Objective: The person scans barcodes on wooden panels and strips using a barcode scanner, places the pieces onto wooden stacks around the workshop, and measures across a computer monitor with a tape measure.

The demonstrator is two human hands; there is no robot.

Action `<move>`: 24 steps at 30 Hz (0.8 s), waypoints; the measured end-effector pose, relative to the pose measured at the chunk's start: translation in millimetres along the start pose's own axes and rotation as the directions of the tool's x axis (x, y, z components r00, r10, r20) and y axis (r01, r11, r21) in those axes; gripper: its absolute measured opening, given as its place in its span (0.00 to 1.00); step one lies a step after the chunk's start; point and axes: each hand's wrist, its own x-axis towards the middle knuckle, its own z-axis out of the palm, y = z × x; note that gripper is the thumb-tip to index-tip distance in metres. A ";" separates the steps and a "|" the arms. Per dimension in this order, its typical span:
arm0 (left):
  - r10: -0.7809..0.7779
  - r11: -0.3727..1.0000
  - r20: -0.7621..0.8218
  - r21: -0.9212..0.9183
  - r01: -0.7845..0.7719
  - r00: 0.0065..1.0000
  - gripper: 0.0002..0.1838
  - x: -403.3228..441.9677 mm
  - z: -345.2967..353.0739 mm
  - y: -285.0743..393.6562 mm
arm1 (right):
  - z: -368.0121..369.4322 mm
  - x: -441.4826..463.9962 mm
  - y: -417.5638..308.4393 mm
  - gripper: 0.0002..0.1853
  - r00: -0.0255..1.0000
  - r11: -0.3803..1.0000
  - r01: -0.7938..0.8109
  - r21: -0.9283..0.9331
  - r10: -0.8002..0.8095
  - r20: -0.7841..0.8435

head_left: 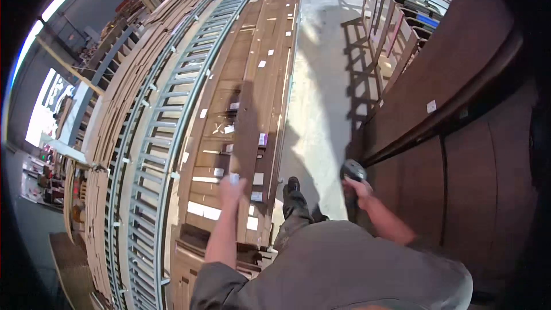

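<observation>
While the left hand [231, 190] is over the near end of the long brown stack [274, 89], its fingers curled by a small white item [234, 178], blur hides whether they grip it. Beyond the stack's right edge, the right hand [360, 189] has its fingers wrapped around a dark handheld tool [352, 169], its head just forward. The stack's long axis runs away from the person, nearer the left hand.

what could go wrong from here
The dark handheld tool in the right hand might knock the large brown panels beside it. The left hand, blurred above the brown boards, could brush a white label out of place. The black shoe might catch the boards' near edge.
</observation>
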 end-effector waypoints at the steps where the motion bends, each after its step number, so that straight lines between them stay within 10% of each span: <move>1: 0.003 0.966 -0.218 0.255 0.053 0.976 0.24 36.0 2.0 8.5 | -13.2 3.5 0.2 0.19 0.995 0.998 0.024 0.051 -0.019 -0.094; 3: -0.037 0.969 -0.126 0.239 0.066 0.991 0.29 113.2 -10.5 26.7 | -39.0 4.3 4.1 0.19 0.956 0.983 0.156 0.098 -0.126 -0.264; 11: -0.122 0.944 0.022 0.313 0.109 0.992 0.32 371.7 30.7 26.7 | -66.1 10.8 13.7 0.16 0.676 0.927 -0.061 0.370 0.311 -0.668; 24: -0.111 0.992 0.033 0.064 0.109 0.993 0.41 460.1 112.7 -35.0 | 73.2 42.2 -93.0 0.18 0.805 0.986 -0.136 0.099 0.168 -0.568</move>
